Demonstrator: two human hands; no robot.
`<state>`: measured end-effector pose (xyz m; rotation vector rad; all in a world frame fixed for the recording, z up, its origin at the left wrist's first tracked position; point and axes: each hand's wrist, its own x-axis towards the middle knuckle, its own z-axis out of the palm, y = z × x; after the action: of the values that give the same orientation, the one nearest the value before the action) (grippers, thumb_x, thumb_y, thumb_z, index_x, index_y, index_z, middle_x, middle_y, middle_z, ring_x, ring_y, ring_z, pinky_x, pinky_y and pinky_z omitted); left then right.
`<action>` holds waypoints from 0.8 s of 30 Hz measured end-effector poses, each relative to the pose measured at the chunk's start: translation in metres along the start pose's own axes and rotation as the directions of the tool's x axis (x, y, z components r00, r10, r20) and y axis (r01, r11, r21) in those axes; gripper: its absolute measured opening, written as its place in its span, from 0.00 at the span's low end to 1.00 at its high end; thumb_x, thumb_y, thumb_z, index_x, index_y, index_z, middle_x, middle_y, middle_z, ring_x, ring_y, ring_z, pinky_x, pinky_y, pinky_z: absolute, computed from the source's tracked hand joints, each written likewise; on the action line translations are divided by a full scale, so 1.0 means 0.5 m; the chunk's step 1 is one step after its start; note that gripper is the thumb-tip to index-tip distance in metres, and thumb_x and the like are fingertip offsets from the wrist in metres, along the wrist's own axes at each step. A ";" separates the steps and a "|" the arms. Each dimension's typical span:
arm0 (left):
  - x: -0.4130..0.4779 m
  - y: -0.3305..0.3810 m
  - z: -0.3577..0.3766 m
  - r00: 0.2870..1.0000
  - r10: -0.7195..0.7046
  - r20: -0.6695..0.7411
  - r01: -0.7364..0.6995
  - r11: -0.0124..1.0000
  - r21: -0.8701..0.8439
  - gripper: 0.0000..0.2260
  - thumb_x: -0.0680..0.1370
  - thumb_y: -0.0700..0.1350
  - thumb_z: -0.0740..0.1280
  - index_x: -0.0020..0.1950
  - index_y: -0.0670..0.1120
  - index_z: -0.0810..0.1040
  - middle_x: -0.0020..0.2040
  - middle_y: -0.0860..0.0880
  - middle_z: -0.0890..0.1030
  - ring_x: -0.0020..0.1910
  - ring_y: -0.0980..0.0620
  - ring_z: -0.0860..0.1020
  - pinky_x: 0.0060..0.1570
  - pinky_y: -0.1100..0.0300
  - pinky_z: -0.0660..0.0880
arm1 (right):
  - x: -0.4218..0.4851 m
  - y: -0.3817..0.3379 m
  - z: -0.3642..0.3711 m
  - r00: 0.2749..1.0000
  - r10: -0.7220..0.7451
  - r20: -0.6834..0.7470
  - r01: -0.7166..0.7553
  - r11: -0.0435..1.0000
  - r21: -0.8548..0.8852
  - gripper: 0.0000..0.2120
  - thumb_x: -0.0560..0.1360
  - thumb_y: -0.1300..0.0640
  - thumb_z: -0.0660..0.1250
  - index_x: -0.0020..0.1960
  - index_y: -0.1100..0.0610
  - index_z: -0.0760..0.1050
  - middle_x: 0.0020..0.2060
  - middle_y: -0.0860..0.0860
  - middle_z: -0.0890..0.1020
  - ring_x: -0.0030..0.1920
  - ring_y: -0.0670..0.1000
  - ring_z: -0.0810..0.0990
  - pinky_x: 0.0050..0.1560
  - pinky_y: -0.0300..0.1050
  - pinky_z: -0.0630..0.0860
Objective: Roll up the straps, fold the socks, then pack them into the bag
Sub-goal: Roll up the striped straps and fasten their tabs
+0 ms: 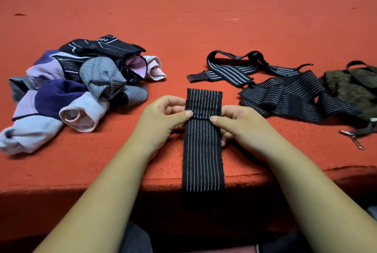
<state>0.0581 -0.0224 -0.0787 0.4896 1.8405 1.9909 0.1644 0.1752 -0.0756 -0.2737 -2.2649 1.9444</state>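
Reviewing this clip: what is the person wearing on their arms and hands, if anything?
The left hand and right hand are bare: no gloves, rings or watch visible. The left forearm and right forearm are uncovered, no sleeves in view.

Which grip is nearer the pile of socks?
Left. The left grip pinches the striped strap on the side facing the sock pile; the right grip pinches its far side, toward the bag.

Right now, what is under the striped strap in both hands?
The striped strap lies on the red cloth, near end overhanging the edge. Left hand and right hand tuck fingers beneath, mostly hidden.
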 end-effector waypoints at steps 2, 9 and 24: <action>0.000 0.001 0.001 0.999 0.011 0.030 -0.010 0.999 -0.052 0.14 0.79 0.35 0.74 0.63 0.38 0.80 0.51 0.41 0.84 0.40 0.49 0.82 0.33 0.62 0.77 | 0.003 0.003 -0.002 1.000 -0.004 -0.026 0.004 1.000 -0.006 0.05 0.83 0.61 0.69 0.50 0.60 0.83 0.36 0.58 0.83 0.34 0.59 0.79 0.39 0.54 0.77; 0.004 -0.003 0.001 0.993 0.060 0.101 -0.054 0.997 -0.061 0.10 0.79 0.33 0.71 0.60 0.39 0.82 0.57 0.37 0.86 0.52 0.46 0.84 0.53 0.53 0.82 | 0.010 0.008 -0.007 0.998 -0.004 0.059 -0.012 0.959 0.283 0.14 0.83 0.64 0.65 0.65 0.55 0.83 0.50 0.61 0.83 0.42 0.55 0.76 0.38 0.45 0.76; 0.005 -0.003 0.008 0.989 -0.048 0.138 0.053 0.998 -0.035 0.08 0.81 0.40 0.72 0.58 0.39 0.84 0.51 0.41 0.84 0.49 0.47 0.81 0.50 0.55 0.78 | -0.011 0.005 -0.012 0.998 -0.021 0.064 -0.001 0.949 0.315 0.16 0.81 0.72 0.62 0.57 0.60 0.87 0.50 0.59 0.88 0.41 0.52 0.83 0.36 0.41 0.77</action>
<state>0.0579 -0.0176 -0.0798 0.5492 1.7121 1.9059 0.1709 0.1800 -0.0771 -0.1603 -1.9429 2.2988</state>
